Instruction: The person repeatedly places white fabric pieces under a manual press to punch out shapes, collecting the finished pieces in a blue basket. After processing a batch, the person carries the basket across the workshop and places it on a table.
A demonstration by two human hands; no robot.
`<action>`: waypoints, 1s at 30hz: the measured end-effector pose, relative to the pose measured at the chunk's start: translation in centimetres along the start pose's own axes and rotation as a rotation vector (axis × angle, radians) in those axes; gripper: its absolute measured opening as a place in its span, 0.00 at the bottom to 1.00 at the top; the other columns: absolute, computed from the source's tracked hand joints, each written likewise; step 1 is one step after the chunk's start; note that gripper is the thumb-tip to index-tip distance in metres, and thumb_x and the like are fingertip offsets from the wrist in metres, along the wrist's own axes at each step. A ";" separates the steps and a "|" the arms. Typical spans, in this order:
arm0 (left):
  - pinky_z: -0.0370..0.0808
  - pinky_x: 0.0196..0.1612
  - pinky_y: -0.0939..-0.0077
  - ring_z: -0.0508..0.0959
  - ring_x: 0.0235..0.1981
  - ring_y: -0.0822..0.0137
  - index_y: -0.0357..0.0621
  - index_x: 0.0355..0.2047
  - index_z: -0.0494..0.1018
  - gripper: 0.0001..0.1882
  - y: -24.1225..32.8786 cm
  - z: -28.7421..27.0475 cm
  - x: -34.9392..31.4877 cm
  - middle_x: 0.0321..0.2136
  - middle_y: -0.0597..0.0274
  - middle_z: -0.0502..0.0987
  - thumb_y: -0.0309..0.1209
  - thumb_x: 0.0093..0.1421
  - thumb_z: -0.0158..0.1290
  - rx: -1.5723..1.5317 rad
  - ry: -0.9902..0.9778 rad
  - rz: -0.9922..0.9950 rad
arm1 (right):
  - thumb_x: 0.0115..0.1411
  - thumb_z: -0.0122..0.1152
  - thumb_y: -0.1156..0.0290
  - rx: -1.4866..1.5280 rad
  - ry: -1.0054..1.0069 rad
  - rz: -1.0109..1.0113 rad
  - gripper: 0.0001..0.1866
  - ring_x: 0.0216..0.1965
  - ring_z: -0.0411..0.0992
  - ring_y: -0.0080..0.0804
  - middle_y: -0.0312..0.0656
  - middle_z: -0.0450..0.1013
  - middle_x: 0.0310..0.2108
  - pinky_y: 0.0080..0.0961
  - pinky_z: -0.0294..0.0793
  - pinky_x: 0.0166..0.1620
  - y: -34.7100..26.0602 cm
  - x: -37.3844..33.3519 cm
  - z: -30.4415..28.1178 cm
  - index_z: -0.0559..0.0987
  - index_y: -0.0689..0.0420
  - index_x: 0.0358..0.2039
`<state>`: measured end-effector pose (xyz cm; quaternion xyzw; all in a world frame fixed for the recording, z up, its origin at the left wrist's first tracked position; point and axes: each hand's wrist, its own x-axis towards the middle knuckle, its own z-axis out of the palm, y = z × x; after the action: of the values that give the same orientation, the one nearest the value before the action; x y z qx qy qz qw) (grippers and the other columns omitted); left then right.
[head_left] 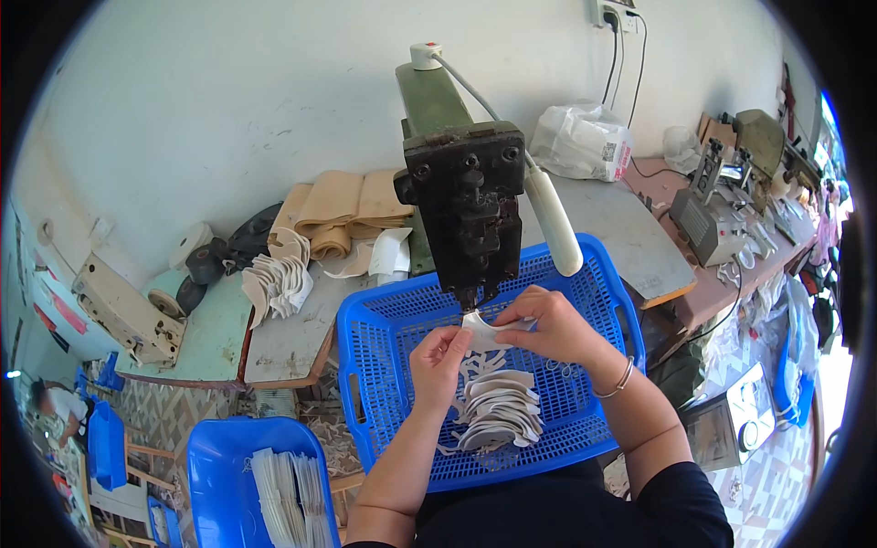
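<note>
Between my hands is a white curved piece of sheet material [482, 336], held just under the tip of a dark machine head [468, 205]. My left hand [437, 365] pinches its left edge between thumb and fingers. On the other side my right hand [555, 327] grips the right end, fingers bent over it. Whether the piece touches the machine's tip, I cannot tell. Below my hands a pile of similar white pieces [501, 413] lies in a blue slatted basket [351, 388], with thin white offcuts beside it.
A blue bin [212, 461] with stacked white strips stands at lower left. Brown sheets [343, 210] and more white pieces [279, 279] lie on the left table. A white plastic bag [580, 142] sits behind the machine; a grey device [708, 224] stands at right. A person works far left.
</note>
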<state>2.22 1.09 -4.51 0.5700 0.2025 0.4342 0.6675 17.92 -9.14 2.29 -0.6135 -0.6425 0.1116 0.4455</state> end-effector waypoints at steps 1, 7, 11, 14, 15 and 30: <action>0.64 0.29 0.88 0.69 0.25 0.81 0.37 0.30 0.74 0.06 -0.1 0.0 0.0 0.23 0.69 0.73 0.28 0.55 0.55 -0.006 -0.005 -0.004 | 0.42 0.66 0.72 -0.013 -0.024 -0.017 0.09 0.30 0.70 0.33 0.40 0.74 0.24 0.28 0.70 0.36 0.0 0.3 -0.3 0.80 0.58 0.27; 0.67 0.34 0.84 0.72 0.28 0.78 0.36 0.30 0.74 0.07 -0.6 0.2 0.0 0.25 0.65 0.76 0.29 0.56 0.54 -0.062 -0.052 -0.018 | 0.40 0.67 0.71 -0.129 -0.181 -0.058 0.09 0.34 0.68 0.34 0.37 0.75 0.25 0.29 0.67 0.43 -0.2 2.5 -2.6 0.81 0.56 0.25; 0.68 0.38 0.83 0.74 0.31 0.76 0.35 0.32 0.74 0.07 -0.5 0.8 -0.1 0.27 0.62 0.76 0.28 0.56 0.53 -0.057 -0.059 -0.022 | 0.38 0.69 0.68 -0.247 -0.228 -0.204 0.11 0.38 0.68 0.35 0.36 0.75 0.26 0.30 0.64 0.48 0.2 4.3 -3.6 0.80 0.55 0.24; 0.70 0.39 0.82 0.75 0.32 0.74 0.34 0.33 0.73 0.07 -0.7 0.9 -0.2 0.28 0.60 0.76 0.26 0.57 0.52 -0.028 -0.056 0.019 | 0.37 0.70 0.66 -0.293 -0.244 -0.234 0.15 0.40 0.69 0.36 0.37 0.75 0.27 0.31 0.61 0.52 0.2 5.2 -3.8 0.80 0.55 0.28; 0.70 0.40 0.81 0.76 0.33 0.73 0.34 0.33 0.73 0.06 -0.9 0.8 -0.2 0.29 0.59 0.76 0.25 0.57 0.51 -0.014 -0.054 0.041 | 0.36 0.70 0.65 -0.282 -0.269 -0.221 0.17 0.40 0.69 0.37 0.37 0.75 0.29 0.31 0.60 0.53 0.3 5.4 -3.8 0.79 0.55 0.30; 0.55 0.54 0.60 0.61 0.53 0.55 0.45 0.35 0.71 0.12 1.1 -2.9 -1.2 0.45 0.58 0.68 0.34 0.52 0.55 0.762 0.218 0.549 | 0.51 0.60 0.78 0.718 -0.060 0.431 0.06 0.26 0.69 0.17 0.35 0.72 0.26 0.14 0.71 0.29 2.7 -2.0 3.8 0.74 0.63 0.30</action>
<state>-1.01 1.80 -4.50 0.7576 0.2579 0.5464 0.2469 16.80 -8.77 -2.63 -0.5360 -0.4323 0.4368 0.5788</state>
